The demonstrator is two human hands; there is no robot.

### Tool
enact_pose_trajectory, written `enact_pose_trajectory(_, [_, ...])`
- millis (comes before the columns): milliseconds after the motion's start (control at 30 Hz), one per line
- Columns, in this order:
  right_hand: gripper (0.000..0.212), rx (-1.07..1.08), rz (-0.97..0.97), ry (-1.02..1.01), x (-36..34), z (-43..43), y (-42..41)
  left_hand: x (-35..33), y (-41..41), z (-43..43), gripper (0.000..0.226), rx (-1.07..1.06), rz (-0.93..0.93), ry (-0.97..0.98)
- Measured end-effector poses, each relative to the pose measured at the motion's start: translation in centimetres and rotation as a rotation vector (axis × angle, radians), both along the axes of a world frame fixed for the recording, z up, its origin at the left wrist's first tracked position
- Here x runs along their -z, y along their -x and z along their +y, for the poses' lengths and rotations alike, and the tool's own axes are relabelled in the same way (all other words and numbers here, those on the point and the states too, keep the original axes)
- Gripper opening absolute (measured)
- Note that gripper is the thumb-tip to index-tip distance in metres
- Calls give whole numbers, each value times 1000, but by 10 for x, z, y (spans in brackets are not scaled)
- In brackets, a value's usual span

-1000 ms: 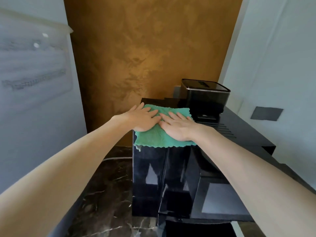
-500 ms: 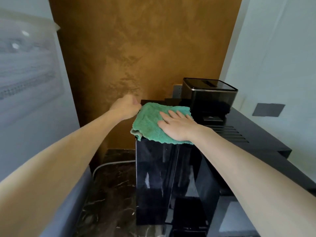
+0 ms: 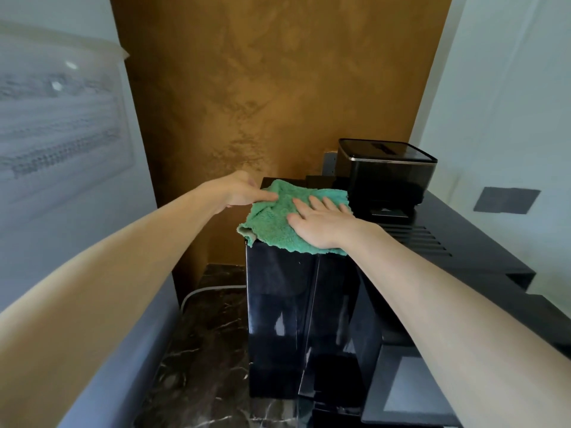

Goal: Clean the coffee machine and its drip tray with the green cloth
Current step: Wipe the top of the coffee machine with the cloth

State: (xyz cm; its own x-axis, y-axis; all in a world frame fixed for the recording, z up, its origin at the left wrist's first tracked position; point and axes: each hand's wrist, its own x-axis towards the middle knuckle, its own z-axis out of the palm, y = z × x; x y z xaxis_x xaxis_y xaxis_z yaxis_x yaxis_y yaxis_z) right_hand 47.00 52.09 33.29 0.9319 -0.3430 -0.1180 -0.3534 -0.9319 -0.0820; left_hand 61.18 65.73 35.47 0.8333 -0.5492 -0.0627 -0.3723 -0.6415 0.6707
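Left hand [image 3: 239,190] grip on green cloth [image 3: 272,223] unclear; right hand [image 3: 318,222] flat.

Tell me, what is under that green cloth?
The black top of the coffee machine; the green cloth overhangs its front edge. The right hand presses on it. The patch beneath is hidden.

place: kitchen or coffee nook | cues: black coffee machine [image 3: 278,304], dark marble counter [image 3: 200,350]
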Motion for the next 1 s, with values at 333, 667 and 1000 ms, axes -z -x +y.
enact_pose_trajectory(333, [65,-15,11,-1,-2,1,3,-20,15,-10,14,-11,56,177])
enact_pose_trajectory(667, [65,-36,9,-5,-3,0,5,0,5,2,32,-184,-531,-89])
enact_pose_trajectory(1000, [65,7,-26,78,0,6,5,25,59,3,54,238,-405,-246])
